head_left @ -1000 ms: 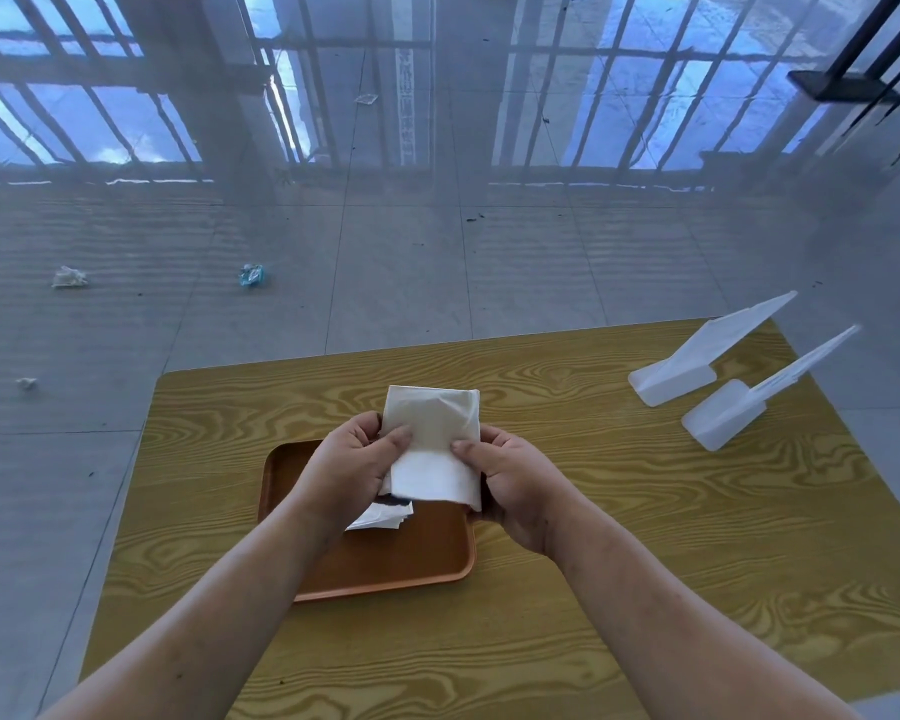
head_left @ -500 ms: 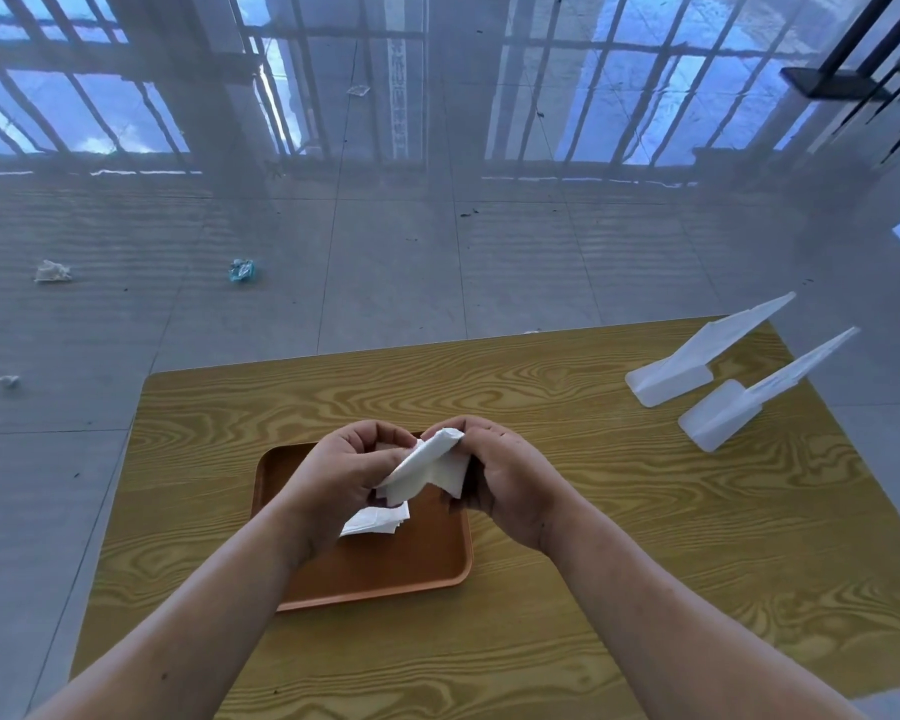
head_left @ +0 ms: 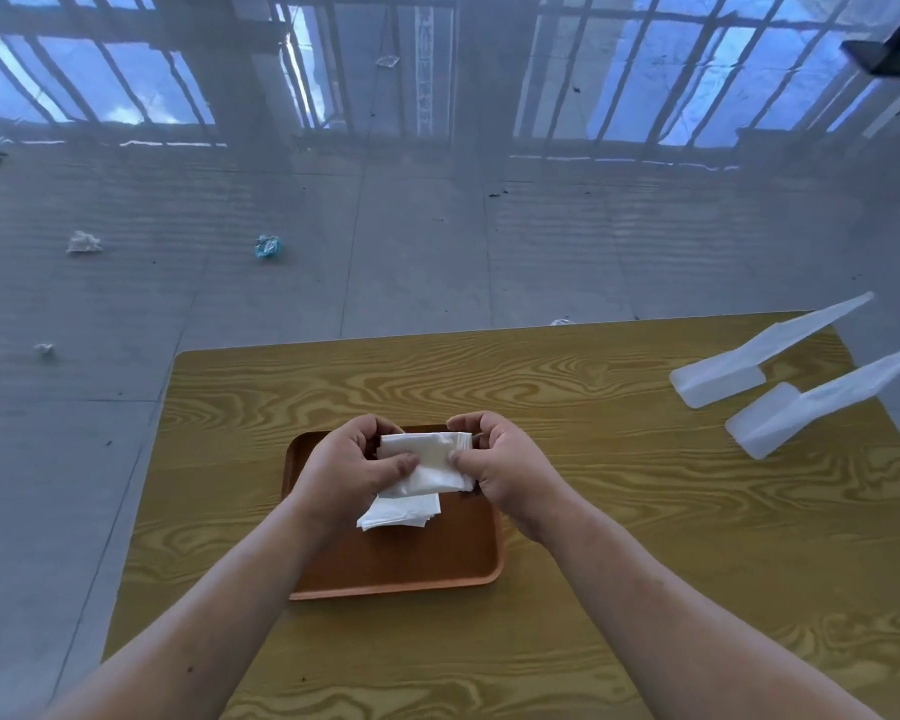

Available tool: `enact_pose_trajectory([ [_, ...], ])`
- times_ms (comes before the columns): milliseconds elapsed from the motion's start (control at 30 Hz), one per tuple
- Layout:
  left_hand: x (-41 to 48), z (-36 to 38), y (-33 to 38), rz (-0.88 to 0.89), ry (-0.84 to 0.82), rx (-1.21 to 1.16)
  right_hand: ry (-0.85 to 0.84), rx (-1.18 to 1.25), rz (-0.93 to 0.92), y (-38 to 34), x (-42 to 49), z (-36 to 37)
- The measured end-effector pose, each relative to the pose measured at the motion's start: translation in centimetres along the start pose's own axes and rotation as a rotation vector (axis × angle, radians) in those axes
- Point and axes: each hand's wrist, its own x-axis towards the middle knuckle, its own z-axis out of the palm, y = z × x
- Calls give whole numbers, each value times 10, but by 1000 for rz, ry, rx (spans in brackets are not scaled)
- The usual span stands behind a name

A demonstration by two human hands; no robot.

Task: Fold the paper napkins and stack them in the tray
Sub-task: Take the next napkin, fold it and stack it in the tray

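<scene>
A white paper napkin [head_left: 430,462], folded into a small flat rectangle, is held just above a brown tray [head_left: 411,563]. My left hand [head_left: 352,467] pinches its left side, thumb on top. My right hand [head_left: 500,462] grips its right edge. Below the held napkin, a small stack of folded napkins [head_left: 401,514] lies in the tray, partly hidden by my left hand and the held napkin. The tray rests on a yellow wood-grain table [head_left: 619,511].
Two white plastic wedge-shaped holders [head_left: 759,356] [head_left: 822,407] lie at the table's far right. Beyond the table's far edge is grey tiled floor with scraps of crumpled paper [head_left: 83,242] and a blue wrapper [head_left: 267,246]. A black frame [head_left: 889,49] shows top right.
The napkin was held up open a second ago. It has since been folded over into a smaller rectangle and brought down closer to the stack in the tray.
</scene>
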Motion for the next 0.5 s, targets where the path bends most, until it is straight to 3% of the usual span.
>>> enact_pose_trajectory([
  [100,7,-13,-24,-4,61,190,66,-287,-19,15,15,18],
  [233,11,-26,-58,-21,103,788,81,-981,-69,42,25,29],
  [367,23,-32,-74,63,-70,1116,-66,-1278,-229,56,36,31],
  [500,40,-24,-84,144,-205,1377,-184,-1491,-248,60,55,46],
])
